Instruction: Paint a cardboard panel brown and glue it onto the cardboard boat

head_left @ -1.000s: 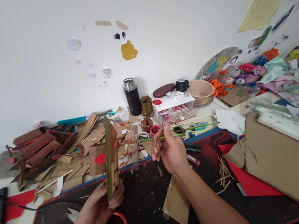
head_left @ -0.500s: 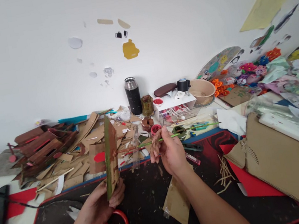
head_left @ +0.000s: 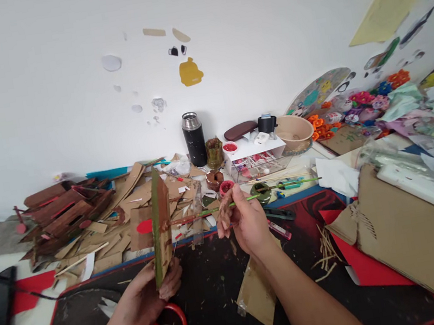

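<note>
Left hand [head_left: 141, 306]: closed round the lower end of a long, narrow, flat panel, apparently cardboard [head_left: 161, 210], green on one long edge, reddish-brown on the face, bare tan lower down. Panel held near upright, clear of the tabletop, in front of the person.

Right hand [head_left: 250, 223]: fingers pinched on a slender green-handled paintbrush [head_left: 214, 208], held level; tip at the brown face, seemingly touching.

Handling, as judged: panel light and fairly stiff, liable to crease under a hard squeeze; paint possibly wet, hence slippery and easily smudged. Best hold: bare lower end or outer edges. Brush: light, rigid, best taken mid-handle.

Beneath: black mat with red border [head_left: 211, 311]; red-and-yellow-handled scissors [head_left: 183, 321], by the left hand; tan cardboard offcut [head_left: 258, 293], by the right forearm.

Beyond: round brown-stained pot [head_left: 215, 181]; small red paint pot [head_left: 226, 187]; black cylindrical flask with steel neck [head_left: 196, 146].

Left: heap of tan cardboard scraps [head_left: 119, 235]; brown boat-like model with red details [head_left: 68, 213].

Right: large brown cardboard sheet [head_left: 414, 241].
</note>
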`<state>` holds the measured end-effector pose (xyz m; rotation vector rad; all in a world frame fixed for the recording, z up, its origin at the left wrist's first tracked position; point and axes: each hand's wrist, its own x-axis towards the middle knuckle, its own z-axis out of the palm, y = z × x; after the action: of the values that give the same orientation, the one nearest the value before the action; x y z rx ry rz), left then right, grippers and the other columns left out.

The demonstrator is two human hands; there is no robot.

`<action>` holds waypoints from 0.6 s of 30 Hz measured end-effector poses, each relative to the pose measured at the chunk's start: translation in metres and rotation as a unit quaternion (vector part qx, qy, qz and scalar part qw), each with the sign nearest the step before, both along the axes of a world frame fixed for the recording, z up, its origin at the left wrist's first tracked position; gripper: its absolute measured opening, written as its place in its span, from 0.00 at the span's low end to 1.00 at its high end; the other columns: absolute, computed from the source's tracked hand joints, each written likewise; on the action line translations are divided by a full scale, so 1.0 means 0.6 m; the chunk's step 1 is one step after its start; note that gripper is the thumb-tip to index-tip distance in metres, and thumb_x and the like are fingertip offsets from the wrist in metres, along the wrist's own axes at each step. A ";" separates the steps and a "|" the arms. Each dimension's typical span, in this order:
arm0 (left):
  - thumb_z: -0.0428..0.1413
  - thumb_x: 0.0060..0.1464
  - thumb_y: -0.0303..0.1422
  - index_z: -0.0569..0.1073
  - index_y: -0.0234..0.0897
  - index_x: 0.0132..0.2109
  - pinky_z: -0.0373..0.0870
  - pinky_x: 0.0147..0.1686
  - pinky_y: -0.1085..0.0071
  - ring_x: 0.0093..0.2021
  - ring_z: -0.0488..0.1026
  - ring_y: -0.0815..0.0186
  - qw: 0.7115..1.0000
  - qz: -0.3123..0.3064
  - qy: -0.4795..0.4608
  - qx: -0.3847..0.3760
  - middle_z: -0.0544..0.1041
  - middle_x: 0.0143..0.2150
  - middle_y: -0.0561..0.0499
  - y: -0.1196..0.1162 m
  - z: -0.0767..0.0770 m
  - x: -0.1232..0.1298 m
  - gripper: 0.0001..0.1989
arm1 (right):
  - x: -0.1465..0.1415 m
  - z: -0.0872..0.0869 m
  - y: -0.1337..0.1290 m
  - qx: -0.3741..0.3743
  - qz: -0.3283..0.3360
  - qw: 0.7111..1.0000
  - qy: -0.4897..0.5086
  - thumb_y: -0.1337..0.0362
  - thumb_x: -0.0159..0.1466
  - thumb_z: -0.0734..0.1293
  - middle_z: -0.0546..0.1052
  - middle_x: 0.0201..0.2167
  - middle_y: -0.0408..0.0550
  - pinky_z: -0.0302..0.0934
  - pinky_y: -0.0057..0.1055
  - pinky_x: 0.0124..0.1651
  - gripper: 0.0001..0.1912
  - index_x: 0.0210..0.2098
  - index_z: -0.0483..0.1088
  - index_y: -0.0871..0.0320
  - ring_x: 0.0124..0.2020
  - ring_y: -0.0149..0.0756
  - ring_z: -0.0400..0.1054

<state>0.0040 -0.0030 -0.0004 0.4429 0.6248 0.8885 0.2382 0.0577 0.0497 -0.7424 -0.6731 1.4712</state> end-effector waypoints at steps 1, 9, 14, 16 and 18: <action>0.68 0.56 0.39 0.76 0.33 0.30 0.62 0.26 0.73 0.24 0.54 0.71 1.000 0.000 0.000 0.000 0.61 0.25 0.55 0.000 0.001 0.000 0.15 | -0.001 0.000 0.000 0.003 0.004 1.000 -0.003 0.38 0.65 0.71 0.67 0.11 0.38 0.50 0.23 0.12 0.28 0.25 0.70 0.57 0.10 0.30 0.62; 0.68 0.55 0.39 0.75 0.33 0.30 0.62 0.26 0.73 0.25 0.54 0.71 1.000 -0.007 0.002 -0.001 0.62 0.25 0.55 0.001 0.006 0.002 0.15 | -0.002 0.003 -0.001 0.002 0.008 1.000 0.003 0.38 0.63 0.72 0.66 0.10 0.37 0.50 0.22 0.12 0.29 0.24 0.69 0.57 0.09 0.29 0.62; 0.69 0.54 0.39 0.76 0.32 0.31 0.61 0.26 0.73 0.25 0.54 0.71 1.000 -0.001 0.004 -0.007 0.62 0.25 0.55 0.000 0.002 0.000 0.15 | 0.002 0.005 0.000 -0.014 -0.012 1.000 0.010 0.35 0.61 0.73 0.69 0.13 0.39 0.52 0.24 0.12 0.29 0.26 0.71 0.56 0.13 0.33 0.67; 0.69 0.53 0.40 0.76 0.32 0.32 0.61 0.26 0.73 0.25 0.54 0.72 1.000 -0.006 0.005 -0.008 0.62 0.25 0.55 -0.001 0.002 -0.001 0.15 | 0.003 0.006 0.001 -0.012 -0.019 1.000 0.010 0.33 0.60 0.72 0.69 0.13 0.40 0.54 0.25 0.12 0.30 0.27 0.72 0.56 0.14 0.35 0.68; 0.69 0.54 0.40 0.76 0.33 0.31 0.61 0.26 0.73 0.25 0.54 0.71 1.000 -0.008 0.006 -0.004 0.62 0.25 0.55 -0.001 0.003 0.000 0.15 | 0.004 0.008 0.001 -0.008 -0.024 1.000 0.010 0.33 0.60 0.72 0.70 0.14 0.40 0.54 0.26 0.12 0.31 0.28 0.73 0.56 0.14 0.35 0.68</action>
<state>0.0039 -0.0037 0.0013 0.4461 0.6340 0.8682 0.2407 0.0583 0.0546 -0.7513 -0.6246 1.4404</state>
